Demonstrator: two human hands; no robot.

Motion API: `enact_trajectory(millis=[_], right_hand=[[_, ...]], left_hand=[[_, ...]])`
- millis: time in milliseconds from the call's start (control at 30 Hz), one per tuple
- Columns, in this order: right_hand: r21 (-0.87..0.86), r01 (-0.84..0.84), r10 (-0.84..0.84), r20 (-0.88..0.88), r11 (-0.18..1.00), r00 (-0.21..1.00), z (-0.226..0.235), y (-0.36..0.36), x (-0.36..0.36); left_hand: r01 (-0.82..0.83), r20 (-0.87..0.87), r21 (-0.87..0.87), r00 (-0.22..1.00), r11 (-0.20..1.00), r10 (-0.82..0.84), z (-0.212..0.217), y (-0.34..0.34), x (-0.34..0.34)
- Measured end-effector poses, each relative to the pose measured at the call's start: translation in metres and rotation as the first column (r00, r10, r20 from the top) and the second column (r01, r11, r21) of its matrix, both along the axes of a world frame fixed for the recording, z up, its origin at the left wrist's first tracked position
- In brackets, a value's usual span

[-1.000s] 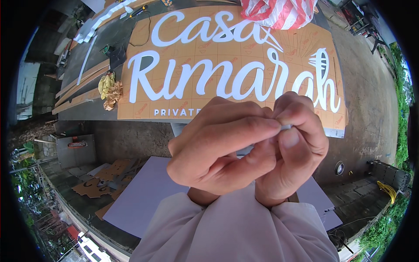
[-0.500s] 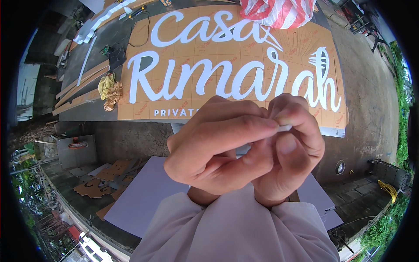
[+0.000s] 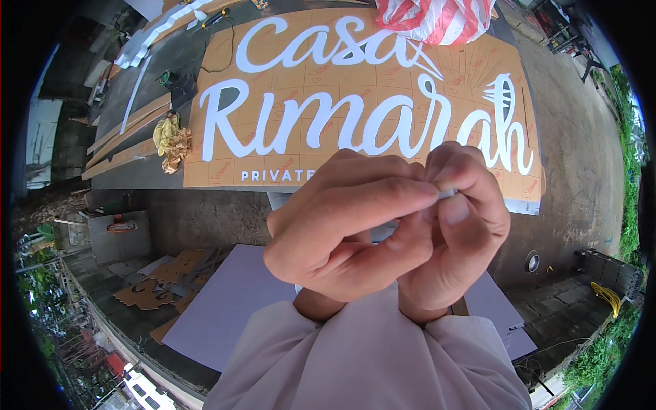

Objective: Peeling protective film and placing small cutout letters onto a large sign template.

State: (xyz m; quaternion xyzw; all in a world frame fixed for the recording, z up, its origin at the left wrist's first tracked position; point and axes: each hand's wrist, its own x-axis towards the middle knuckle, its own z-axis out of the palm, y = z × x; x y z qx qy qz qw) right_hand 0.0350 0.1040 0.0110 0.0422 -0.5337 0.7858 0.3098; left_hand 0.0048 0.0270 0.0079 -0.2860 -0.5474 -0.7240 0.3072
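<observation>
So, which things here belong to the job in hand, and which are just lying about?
The job:
small whitish piece between left hand and right hand
probably brown board with white lettering

Apparently lying about:
red-and-white striped plastic bag
crumpled yellow-brown paper
long narrow brown strips

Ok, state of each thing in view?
Left hand: fingers curled, index fingertip against the small white piece.
Right hand: thumb and index pinched.
Small white piece: held, partly hidden by fingers.
Brown board: flat on dark table.
White letters: on board, some partly covered.
Striped plastic bag: rumpled.
Paper: crumpled.
White sheet: below table level, partly hidden.
</observation>
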Motion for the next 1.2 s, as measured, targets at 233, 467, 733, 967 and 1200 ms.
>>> enact_trajectory(millis=[233,467,733,967,1200], right_hand=[[-0.034,-0.072,0.067,-0.126,0.997,0.99,-0.0088,0.0021,-0.002],[-0.044,-0.061,0.055,-0.125,0.997,0.991,-0.0076,-0.0022,-0.0015],[-0.061,-0.052,0.044,-0.127,0.997,0.991,-0.007,0.0007,-0.001],[-0.06,-0.05,0.043,-0.125,0.997,0.991,-0.0065,0.0009,-0.0001],[-0.016,-0.047,0.045,-0.11,0.999,0.993,-0.0069,0.0013,0.0001]], left_hand=[[-0.033,0.013,0.012,0.999,0.999,0.033,-0.0019,0.0021,0.0019],[-0.032,0.033,0.027,0.999,0.999,0.032,0.0013,0.0016,0.0019],[-0.013,0.019,0.008,1.0,1.0,0.013,-0.0002,0.0029,0.001],[-0.016,0.019,0.006,1.0,1.0,0.015,-0.0012,0.0038,0.0011],[-0.028,0.032,0.015,0.999,0.999,0.028,-0.0006,0.004,0.002]])
